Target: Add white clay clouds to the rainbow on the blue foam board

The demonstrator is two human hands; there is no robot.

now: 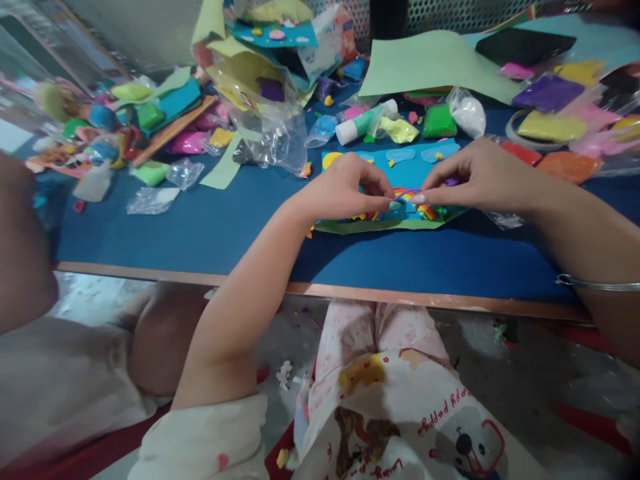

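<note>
A blue sheet (400, 175) with clay shapes pressed on it lies on the table before me, over a green paper (380, 227). On its lower part is a rainbow of clay strips (427, 211), partly covered by my fingers. My left hand (347, 187) comes from the left, thumb and fingers pinching one end of a thin purple clay strip (407, 192). From the right, my right hand (470, 179) pinches the strip's other end. The strip bends in an arch between both hands, along the top of the rainbow. A yellow clay round (331, 160) sits at the sheet's upper left.
Behind the sheet lie a glue stick (367, 121), a green clay packet (440, 122) and a white clay bag (469, 112). More clay packets (555, 127) crowd the right, with a clear plastic bag (273, 133) at left. Another person's arm (23, 247) is at far left.
</note>
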